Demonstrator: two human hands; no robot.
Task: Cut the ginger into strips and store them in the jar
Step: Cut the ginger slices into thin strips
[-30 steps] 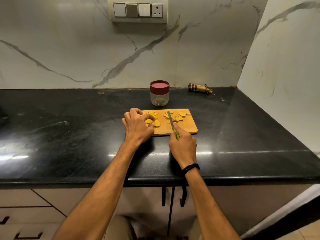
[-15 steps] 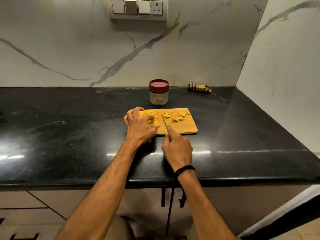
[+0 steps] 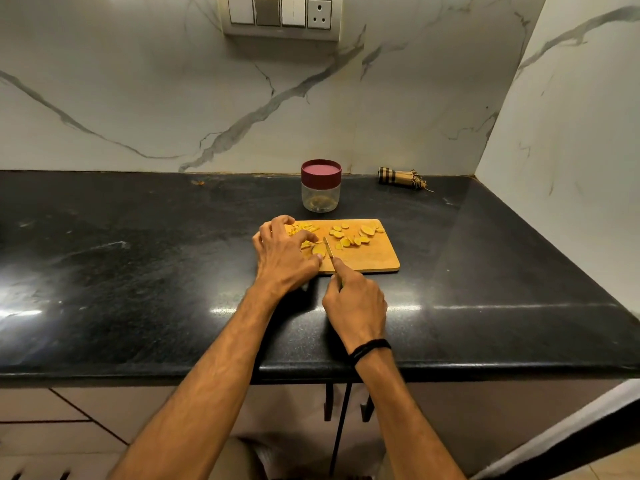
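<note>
So, from the left: the left hand was laid over the left end of the cutting board. Its fingers were curled in a claw, and a ginger piece was pinned under the fingertips near the board's front edge. A small heap of cut strips was piled just past the knuckles, by the board's back left corner.

Right beside the pinned piece, the knife was held with its blade pointing away from the body and its tip down on the board. Whether the ginger was actually being touched by the blade couldn't really be told. The handle was wrapped up in the right hand, which was clenched round it just off the board's front edge, with the index finger stretched out along the top of the knife. A black wristband was worn on that wrist.

Further right, loose ginger slices were scattered across the back half of the board, well clear of both hands.

The jar was stood behind the board's back edge, near it but not touching. Its dark red lid was on, and something pale could barely be made out at the bottom. A rolled checked cloth was left along the back edge of the black countertop, toward its back right corner. A switch panel was mounted on the marble wall above.
</note>
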